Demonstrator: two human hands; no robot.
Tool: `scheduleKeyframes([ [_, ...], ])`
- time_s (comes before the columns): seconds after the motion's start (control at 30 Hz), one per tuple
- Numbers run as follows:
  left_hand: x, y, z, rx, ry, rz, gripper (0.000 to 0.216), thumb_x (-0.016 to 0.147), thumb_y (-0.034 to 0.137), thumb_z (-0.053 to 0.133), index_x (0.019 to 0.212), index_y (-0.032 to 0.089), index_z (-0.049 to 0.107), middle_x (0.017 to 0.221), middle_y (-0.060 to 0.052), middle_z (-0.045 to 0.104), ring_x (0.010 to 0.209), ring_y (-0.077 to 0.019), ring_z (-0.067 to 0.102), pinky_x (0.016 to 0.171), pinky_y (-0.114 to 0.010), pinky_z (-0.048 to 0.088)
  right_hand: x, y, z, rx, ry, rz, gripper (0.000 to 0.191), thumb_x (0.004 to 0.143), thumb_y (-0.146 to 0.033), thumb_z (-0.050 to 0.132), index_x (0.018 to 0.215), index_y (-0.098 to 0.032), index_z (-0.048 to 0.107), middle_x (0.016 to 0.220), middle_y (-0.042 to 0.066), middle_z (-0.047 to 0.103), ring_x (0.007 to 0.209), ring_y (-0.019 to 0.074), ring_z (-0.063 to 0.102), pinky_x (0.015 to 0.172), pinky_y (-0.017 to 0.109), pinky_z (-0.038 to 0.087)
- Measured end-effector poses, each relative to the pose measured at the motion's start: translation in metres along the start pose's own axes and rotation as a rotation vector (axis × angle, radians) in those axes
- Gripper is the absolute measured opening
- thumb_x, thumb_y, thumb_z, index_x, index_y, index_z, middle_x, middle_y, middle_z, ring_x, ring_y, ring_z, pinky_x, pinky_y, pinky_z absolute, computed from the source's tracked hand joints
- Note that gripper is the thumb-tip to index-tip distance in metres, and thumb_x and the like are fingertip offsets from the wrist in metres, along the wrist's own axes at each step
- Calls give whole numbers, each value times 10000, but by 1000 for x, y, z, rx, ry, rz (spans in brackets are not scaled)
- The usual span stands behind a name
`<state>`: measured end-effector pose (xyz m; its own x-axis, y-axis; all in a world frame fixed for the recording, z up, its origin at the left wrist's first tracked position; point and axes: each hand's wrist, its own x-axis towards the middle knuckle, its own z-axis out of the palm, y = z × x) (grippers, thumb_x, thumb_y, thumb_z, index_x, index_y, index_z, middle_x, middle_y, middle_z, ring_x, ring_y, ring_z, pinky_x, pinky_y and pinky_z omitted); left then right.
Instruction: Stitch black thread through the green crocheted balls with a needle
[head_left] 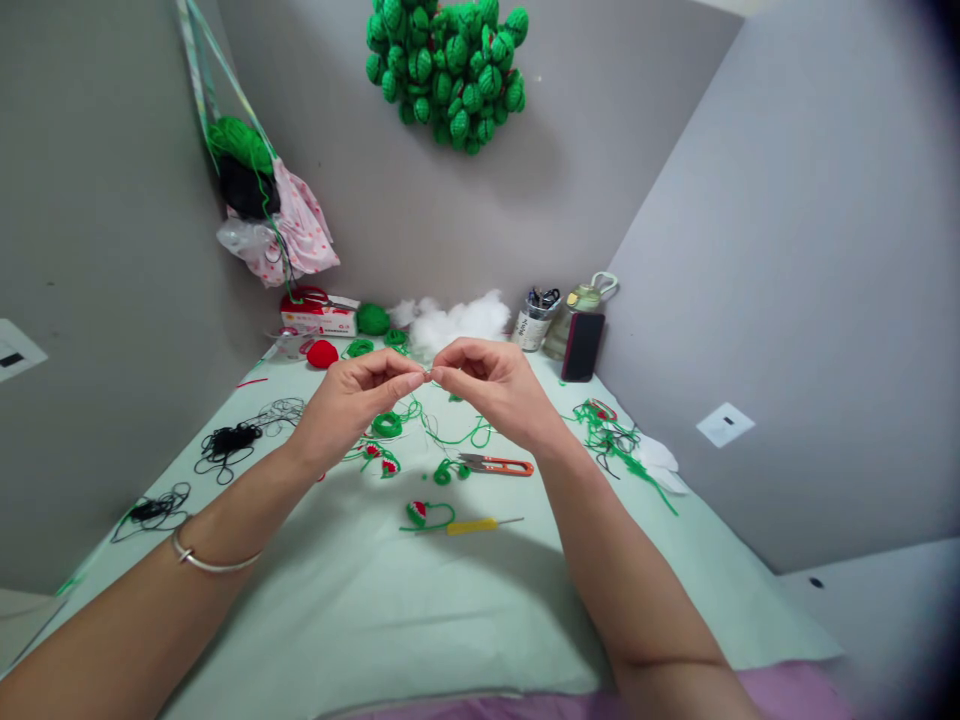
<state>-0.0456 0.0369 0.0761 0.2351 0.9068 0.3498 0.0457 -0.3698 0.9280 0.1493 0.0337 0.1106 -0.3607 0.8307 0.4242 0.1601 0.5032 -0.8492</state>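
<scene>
My left hand [360, 398] and my right hand [501, 388] are raised above the table, with thumbs and forefingers pinched and the fingertips meeting. Whatever lies between them is too small to make out. Green yarn [450, 440] trails on the table below them. Nearer to me lie thread snips [499, 465] with orange handles and a yellow-handled crochet hook [472, 526]. Beside the hook is a small red, white and green crocheted piece [417, 513] with a green yarn tail. More such pieces [388, 465] lie by my left wrist.
Black yarn [234, 440] is tangled at the left. At the back stand a red yarn ball [322, 354], white stuffing [465, 322], a pen cup [532, 325], a bottle [581, 300] and a phone [583, 347]. Green yarn scraps [619, 440] lie right. Green crocheted pieces [450, 75] hang above.
</scene>
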Motion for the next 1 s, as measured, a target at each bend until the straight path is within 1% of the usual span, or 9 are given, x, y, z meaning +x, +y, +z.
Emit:
scheduleKeyframes([
  [0.13, 1, -2, 0, -21, -33, -5, 188, 863, 415, 743, 835, 229, 742, 649, 29, 467, 585, -100, 337, 519, -244, 250, 1, -2, -3, 4, 4, 15, 167, 869, -290, 669, 773, -155, 648, 673, -37, 564, 560, 58, 378, 508, 225, 294],
  [0.33, 2, -3, -3, -44, -18, -14, 188, 858, 412, 748, 835, 225, 746, 713, 11, 530, 627, -108, 387, 544, -248, 284, 4, 0, -12, 6, 73, 44, 270, 902, -407, 651, 798, -159, 631, 692, -21, 587, 562, 64, 401, 519, 227, 325],
  [0.4, 2, -2, -3, -53, -16, -23, 190, 855, 412, 750, 833, 224, 744, 700, 16, 523, 618, -104, 380, 546, -245, 286, 4, -1, -14, 17, 52, 65, 254, 879, -403, 684, 827, -156, 657, 707, -17, 594, 584, 69, 420, 528, 226, 336],
  [0.5, 2, -3, -3, -80, -24, -43, 178, 854, 403, 751, 830, 227, 737, 666, 29, 496, 592, -95, 368, 541, -236, 284, 2, -3, -16, 2, -35, 78, 192, 839, -332, 733, 896, -152, 703, 746, -12, 612, 626, 74, 449, 557, 227, 359],
  [0.6, 2, -5, -3, -130, -33, -51, 163, 852, 384, 752, 818, 226, 730, 664, 33, 488, 576, -89, 368, 528, -232, 279, 1, -3, -14, -39, -88, 93, 175, 822, -281, 743, 940, -152, 722, 754, -12, 618, 615, 72, 433, 547, 231, 349],
  [0.8, 2, -2, -3, -139, -72, -68, 193, 859, 384, 735, 780, 213, 694, 601, 44, 412, 541, -96, 336, 505, -240, 261, 2, 1, -5, 23, -41, 86, 238, 802, -382, 764, 800, -149, 713, 638, -31, 556, 568, 73, 362, 505, 245, 284],
  [0.9, 2, -1, -3, -108, -107, -66, 211, 859, 395, 728, 769, 210, 681, 587, 45, 398, 533, -102, 331, 505, -246, 265, 3, 3, -2, 52, -12, 68, 235, 799, -378, 760, 781, -149, 712, 657, -20, 591, 572, 75, 381, 515, 246, 303],
  [1.0, 2, -1, -3, -101, -117, -64, 217, 856, 400, 723, 763, 209, 675, 581, 45, 393, 525, -104, 327, 502, -250, 262, 3, 3, 0, 87, -18, 56, 200, 792, -342, 768, 783, -148, 721, 685, -10, 628, 583, 75, 406, 526, 244, 320],
])
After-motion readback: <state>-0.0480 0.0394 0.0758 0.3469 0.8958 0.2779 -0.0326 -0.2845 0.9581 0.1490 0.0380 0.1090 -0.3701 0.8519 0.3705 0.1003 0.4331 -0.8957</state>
